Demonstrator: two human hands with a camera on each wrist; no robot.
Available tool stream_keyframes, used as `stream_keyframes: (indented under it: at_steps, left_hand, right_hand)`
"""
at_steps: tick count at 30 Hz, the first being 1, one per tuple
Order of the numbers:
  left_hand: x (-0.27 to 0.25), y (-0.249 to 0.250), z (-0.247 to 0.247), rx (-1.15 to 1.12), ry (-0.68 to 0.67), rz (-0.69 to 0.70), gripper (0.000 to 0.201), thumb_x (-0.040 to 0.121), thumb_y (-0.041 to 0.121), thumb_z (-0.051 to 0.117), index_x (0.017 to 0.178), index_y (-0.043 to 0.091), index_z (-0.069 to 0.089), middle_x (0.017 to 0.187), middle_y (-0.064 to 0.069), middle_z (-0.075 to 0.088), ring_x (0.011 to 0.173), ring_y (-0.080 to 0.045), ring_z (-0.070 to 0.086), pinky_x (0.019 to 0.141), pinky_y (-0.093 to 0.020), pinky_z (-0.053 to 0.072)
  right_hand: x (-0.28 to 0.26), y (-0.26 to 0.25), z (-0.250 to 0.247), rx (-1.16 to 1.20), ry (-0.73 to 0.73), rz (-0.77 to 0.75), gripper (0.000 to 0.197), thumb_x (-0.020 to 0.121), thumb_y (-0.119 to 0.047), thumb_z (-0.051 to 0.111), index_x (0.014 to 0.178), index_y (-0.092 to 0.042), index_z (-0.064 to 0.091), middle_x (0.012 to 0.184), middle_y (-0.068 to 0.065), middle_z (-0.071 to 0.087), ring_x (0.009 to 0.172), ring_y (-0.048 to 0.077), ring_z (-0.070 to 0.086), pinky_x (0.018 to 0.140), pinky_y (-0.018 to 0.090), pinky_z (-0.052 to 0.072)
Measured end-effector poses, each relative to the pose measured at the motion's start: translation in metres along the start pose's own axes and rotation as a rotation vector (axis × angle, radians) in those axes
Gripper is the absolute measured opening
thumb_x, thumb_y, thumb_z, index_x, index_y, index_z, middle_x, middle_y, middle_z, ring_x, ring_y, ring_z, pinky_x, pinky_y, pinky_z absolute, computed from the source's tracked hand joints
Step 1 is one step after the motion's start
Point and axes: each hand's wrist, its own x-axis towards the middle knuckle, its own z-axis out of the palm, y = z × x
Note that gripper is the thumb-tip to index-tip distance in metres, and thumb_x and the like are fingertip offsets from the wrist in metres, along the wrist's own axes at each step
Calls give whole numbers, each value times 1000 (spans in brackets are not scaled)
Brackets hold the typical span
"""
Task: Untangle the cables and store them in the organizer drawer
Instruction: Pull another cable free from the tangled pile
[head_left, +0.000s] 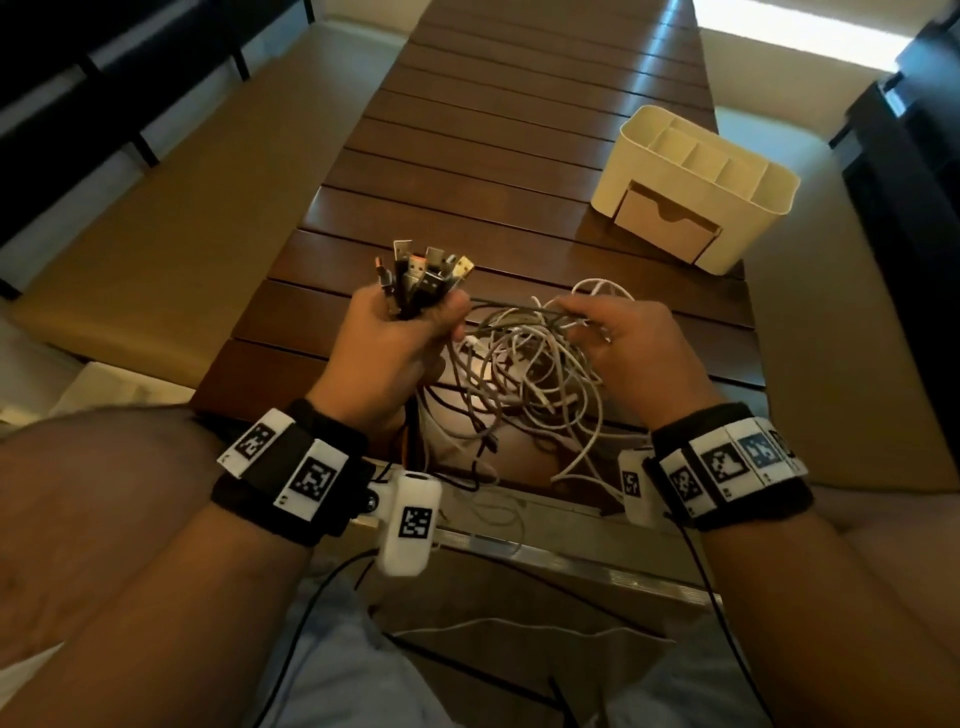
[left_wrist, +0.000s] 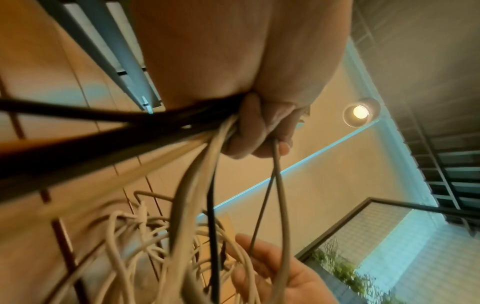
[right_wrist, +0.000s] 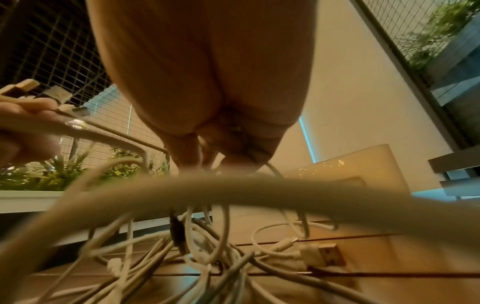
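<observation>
My left hand (head_left: 400, 332) grips a bundle of cable plug ends (head_left: 423, 273) that stick up out of the fist; in the left wrist view its curled fingers (left_wrist: 257, 127) clamp black and white cords. A tangle of white and grey cables (head_left: 524, 374) hangs from that fist onto the table. My right hand (head_left: 618, 332) pinches a grey cable strand (head_left: 519, 310) stretched between both hands. In the right wrist view loops of the tangle (right_wrist: 197, 246) lie below the fingers (right_wrist: 233, 144). The cream organizer (head_left: 727, 156) with its shut drawer (head_left: 665, 221) stands at the far right.
The dark slatted wooden table (head_left: 493, 130) runs away from me, with beige cushioned benches (head_left: 182, 208) along both sides. A loose USB plug (right_wrist: 330, 255) lies on the table under my right hand. My lap is below the table's near edge.
</observation>
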Motion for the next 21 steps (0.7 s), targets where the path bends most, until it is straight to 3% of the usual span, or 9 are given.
stream_keyframes:
  at_steps: [2,4,7,10,12,14,16,18,21]
  left_hand:
    - [1,0,-1,-36,23,-26,11,94,16,59,83,14,59,63,1,55,41,-6,38,42,-25,29]
    - [4,2,-7,-22,33,-49,11,92,20,60,84,13,58,61,3,56,43,-9,37,43,-26,30]
    - [6,-1,-14,112,29,-65,15,97,15,59,83,11,59,61,4,58,50,-14,36,46,-28,29]
    - [4,-4,-12,167,40,-76,13,98,15,60,86,9,60,61,5,60,53,-18,37,48,-28,30]
    - [4,-4,-12,166,50,-76,13,98,15,60,87,9,60,61,4,60,53,-17,37,48,-29,30]
    - [5,-3,-13,162,51,-80,13,98,15,59,87,10,60,61,4,60,51,-16,37,49,-30,29]
    - [5,-2,-13,178,38,-81,15,99,14,58,85,9,59,58,4,59,49,-13,37,48,-29,29]
    - [4,-2,-12,202,31,-79,16,99,14,58,84,7,59,57,4,59,47,-12,37,46,-28,29]
    - [5,-3,-13,202,32,-73,15,99,13,58,87,5,60,61,2,61,48,-14,37,46,-28,30]
  right_hand:
    - [-1,6,-2,67,78,55,34,93,-12,65,124,-27,68,112,-9,69,101,3,62,93,29,52]
    - [-2,10,-5,282,153,95,34,91,-5,66,114,-30,72,107,-15,71,101,3,66,90,35,57]
    - [-4,8,-13,526,265,153,40,86,2,66,103,-34,71,102,-11,74,97,8,70,85,41,60]
    - [-4,4,-19,601,303,147,40,85,3,69,106,-31,68,102,-9,71,92,5,69,80,29,60]
    - [-5,5,-24,660,303,179,27,86,0,69,101,-23,70,97,-6,70,85,4,68,72,20,58]
    - [-5,9,-27,634,300,218,17,89,-3,66,91,-20,71,88,-6,68,76,0,66,66,15,53]
    - [-4,14,-25,489,258,218,19,89,-9,67,85,-27,70,88,-9,68,81,1,64,71,18,54]
    - [-3,18,-20,367,209,190,22,87,-12,70,89,-34,69,91,-8,68,88,6,65,79,26,57]
    - [-1,16,-20,300,90,227,33,85,-13,72,100,-42,65,88,-6,67,84,9,67,78,34,60]
